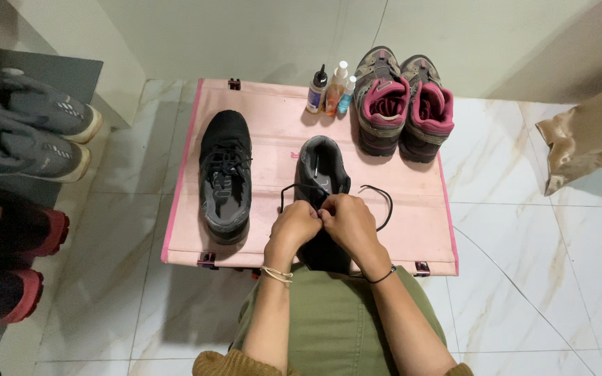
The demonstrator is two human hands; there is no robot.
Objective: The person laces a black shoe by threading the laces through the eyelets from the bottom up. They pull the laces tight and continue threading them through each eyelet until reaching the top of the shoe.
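Observation:
A black sneaker lies on the pink folding table, toe pointing away from me. My left hand and my right hand meet over its lace area, fingers pinched on the black shoelace, whose ends loop out to both sides. The heel of the shoe is hidden under my hands. A second black sneaker, laced, rests to the left on the same table, apart from my hands.
A grey and pink pair of hiking shoes stands at the table's far right. Three small bottles stand beside it. Grey and red shoes sit on a rack at left. A tan bag hangs at right. White marble floor surrounds the table.

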